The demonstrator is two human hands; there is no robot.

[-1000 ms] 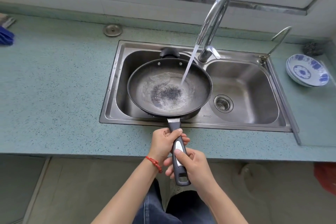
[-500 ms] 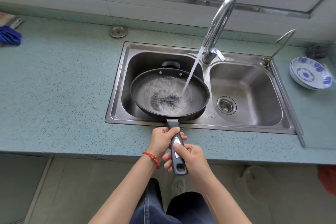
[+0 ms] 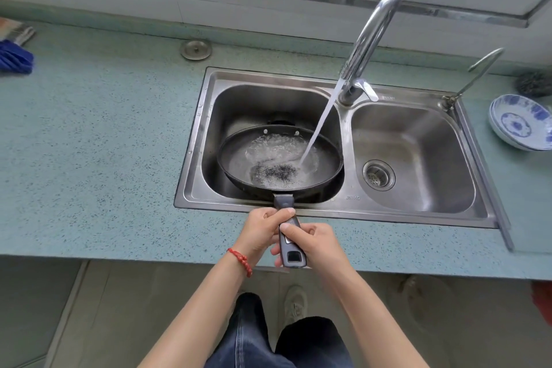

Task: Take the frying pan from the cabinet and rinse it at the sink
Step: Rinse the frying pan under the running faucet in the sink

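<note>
A black frying pan [image 3: 239,149] sits low in the left basin of the steel double sink [image 3: 337,212], its handle reaching toward me over the sink's front rim. Water streams from the chrome faucet [image 3: 370,39] onto the right side of the pan, and water pools and swirls inside it. My left hand [image 3: 260,233], with a red bead bracelet on the wrist, grips the handle close to the pan. My right hand [image 3: 316,245] grips the handle's end just behind it.
The green speckled counter [image 3: 104,158] surrounds the sink. Stacked blue-and-white bowls [image 3: 521,122] and a steel scourer [image 3: 534,84] lie at the right. A blue brush [image 3: 15,57] lies at the far left, a round metal cap [image 3: 196,49] behind the sink. The right basin holds only its drain strainer [image 3: 378,175].
The pan has sunk lower into the left basin and tilted flatter. More water has gathered in it. Both hands have kept their hold on the handle.
</note>
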